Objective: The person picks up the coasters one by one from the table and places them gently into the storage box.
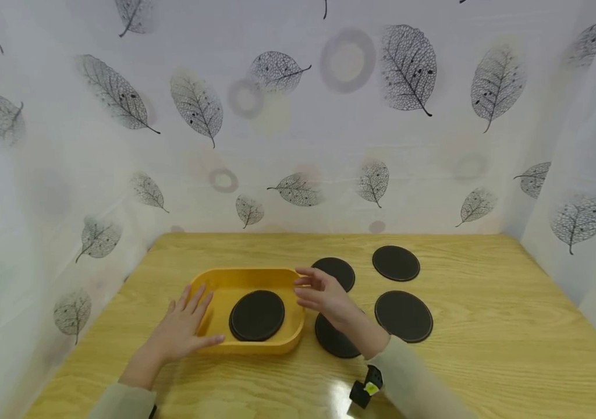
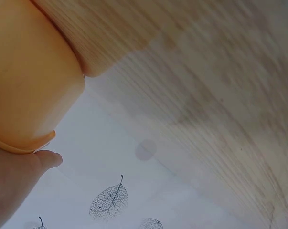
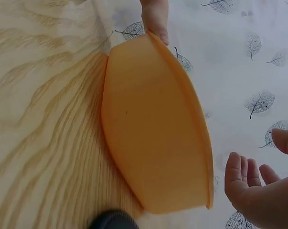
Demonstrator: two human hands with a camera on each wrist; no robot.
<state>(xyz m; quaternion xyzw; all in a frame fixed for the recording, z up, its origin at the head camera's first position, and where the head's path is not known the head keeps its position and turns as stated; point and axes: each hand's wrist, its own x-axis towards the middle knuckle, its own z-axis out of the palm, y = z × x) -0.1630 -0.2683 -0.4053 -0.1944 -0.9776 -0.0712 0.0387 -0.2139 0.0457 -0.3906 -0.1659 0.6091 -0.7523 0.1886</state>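
A yellow rectangular tray [image 1: 248,348] with rounded corners stands on the table, left of the middle in the head view. Inside it lie black round coasters [image 1: 257,315], one overlapping another. My left hand [image 1: 177,331] rests at the tray's left end, fingers spread over the rim and thumb along the front edge. In the left wrist view that hand [image 2: 15,181] touches the tray's rim. Over the tray's right end hovers my right hand [image 1: 326,299], fingers loosely bent. The right wrist view shows this hand [image 3: 263,191] apart from the tray's wall [image 3: 148,129], holding nothing.
Right of the tray, several more black coasters lie flat on the wooden table: far left [image 1: 333,273], far right [image 1: 396,263], near right [image 1: 404,316] and near left [image 1: 334,337], the last partly hidden by my right forearm. A leaf-patterned curtain [image 1: 298,134] encloses the table's back and sides.
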